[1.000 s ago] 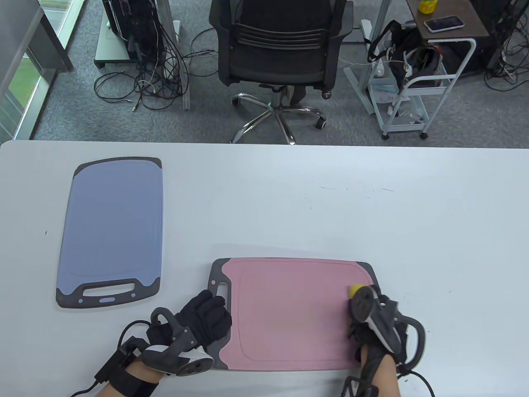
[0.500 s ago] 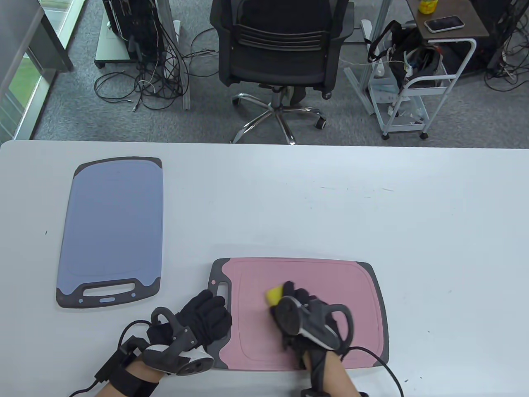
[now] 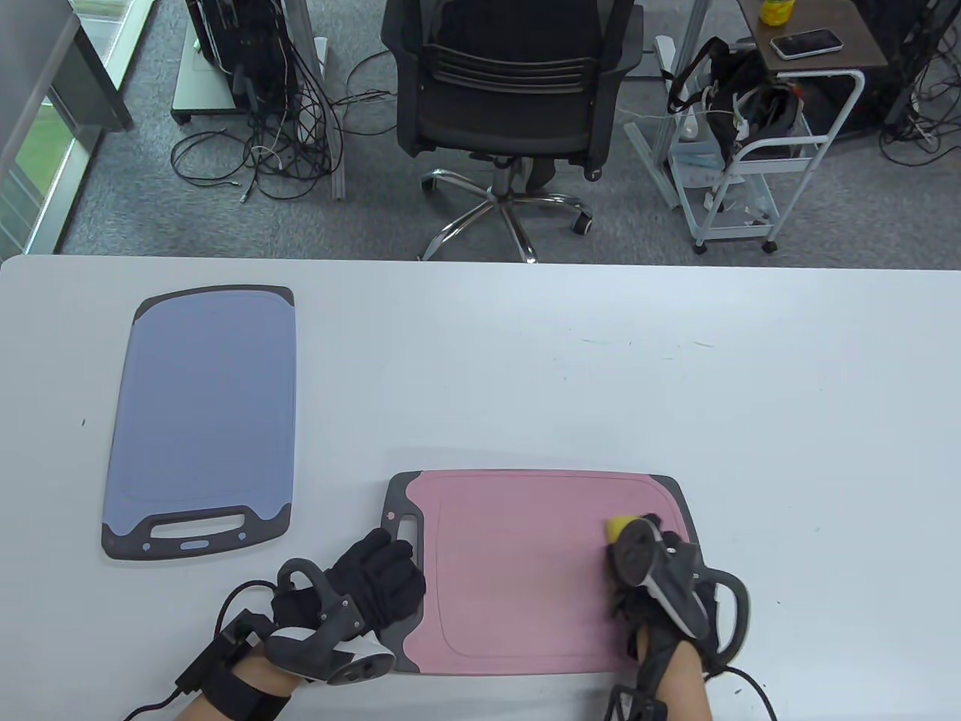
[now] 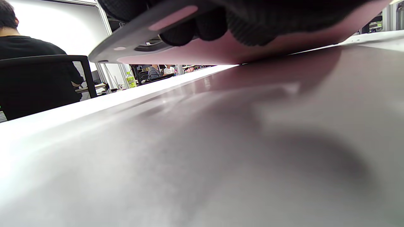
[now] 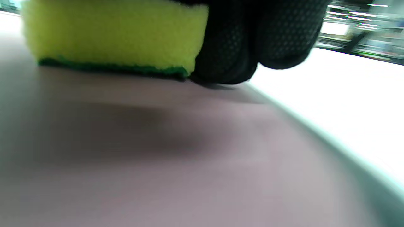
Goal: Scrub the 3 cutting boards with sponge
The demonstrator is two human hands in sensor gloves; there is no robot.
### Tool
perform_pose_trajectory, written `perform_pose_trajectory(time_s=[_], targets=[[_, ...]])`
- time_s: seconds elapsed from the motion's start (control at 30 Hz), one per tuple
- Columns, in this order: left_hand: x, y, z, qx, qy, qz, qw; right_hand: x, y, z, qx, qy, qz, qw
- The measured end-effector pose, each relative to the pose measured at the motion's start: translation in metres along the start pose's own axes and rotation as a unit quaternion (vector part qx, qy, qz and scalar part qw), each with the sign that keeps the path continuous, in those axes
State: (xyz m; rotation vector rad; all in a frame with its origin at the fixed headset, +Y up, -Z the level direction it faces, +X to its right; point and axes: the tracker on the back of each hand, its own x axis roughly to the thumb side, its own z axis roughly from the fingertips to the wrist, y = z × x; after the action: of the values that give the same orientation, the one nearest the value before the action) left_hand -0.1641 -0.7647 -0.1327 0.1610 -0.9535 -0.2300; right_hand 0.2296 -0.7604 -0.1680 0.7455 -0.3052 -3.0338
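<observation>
Table view: right hand [image 3: 652, 574] grips the sponge [image 3: 620, 527], back near the pink board's [image 3: 518, 571] right end after a mid-board pass; scrubbing strokes continue. Left hand [image 3: 375, 582] steadies the handle end. Blue board [image 3: 203, 405] lies well apart.
Left wrist view: fingers [image 4: 246, 30] curl over the board edge.
Right wrist view: fingers [image 5: 271, 34] clasp the sponge, green face down on pink.

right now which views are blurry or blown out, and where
Table view: sharp and evenly lit. Right wrist view: motion-blurred throughout, the sponge and pink board soft, the table at right blown out to white. Left wrist view: the near table surface is out of focus, with a dark shadow under the pink board's raised edge.
</observation>
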Motion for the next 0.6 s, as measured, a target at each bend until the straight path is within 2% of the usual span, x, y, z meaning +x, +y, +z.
perform_pose_trajectory(time_s=[0.07,0.13,0.17,0.23,0.3,0.33,0.43,0.5,0.53,0.57,0.6], targets=[[-0.001,0.000,0.000,0.001,0.001,0.003,1.000,-0.016,0.004,-0.001,0.011,0.028,-0.044,0.999],[-0.002,0.000,0.000,0.003,0.003,0.007,1.000,0.000,0.002,0.004,-0.014,0.007,-0.048,0.999],[-0.003,-0.001,0.000,0.003,0.003,0.009,1.000,0.013,0.000,0.007,-0.012,-0.026,-0.026,0.999],[-0.003,-0.001,-0.001,0.001,0.003,0.011,1.000,0.062,-0.007,0.025,-0.020,-0.141,-0.011,0.990],[-0.004,-0.002,-0.001,0.001,0.003,0.014,1.000,0.117,-0.011,0.058,-0.016,-0.268,-0.016,0.963],[-0.004,-0.002,-0.001,0.001,0.002,0.014,1.000,0.146,-0.011,0.083,-0.017,-0.351,-0.021,0.936],[-0.004,-0.002,-0.001,0.000,0.003,0.014,1.000,0.192,-0.008,0.135,-0.049,-0.468,0.020,0.882],[-0.004,-0.002,-0.001,0.001,0.004,0.013,1.000,0.192,-0.008,0.137,-0.087,-0.449,0.077,0.886],[-0.004,-0.002,-0.001,0.002,0.004,0.015,1.000,0.183,-0.009,0.125,-0.071,-0.445,0.070,0.890],[-0.004,-0.003,-0.001,0.001,0.004,0.015,1.000,0.174,-0.008,0.116,-0.064,-0.422,0.046,0.903],[-0.005,-0.003,-0.002,-0.002,0.005,0.016,1.000,0.155,-0.005,0.098,-0.054,-0.376,0.012,0.925]])
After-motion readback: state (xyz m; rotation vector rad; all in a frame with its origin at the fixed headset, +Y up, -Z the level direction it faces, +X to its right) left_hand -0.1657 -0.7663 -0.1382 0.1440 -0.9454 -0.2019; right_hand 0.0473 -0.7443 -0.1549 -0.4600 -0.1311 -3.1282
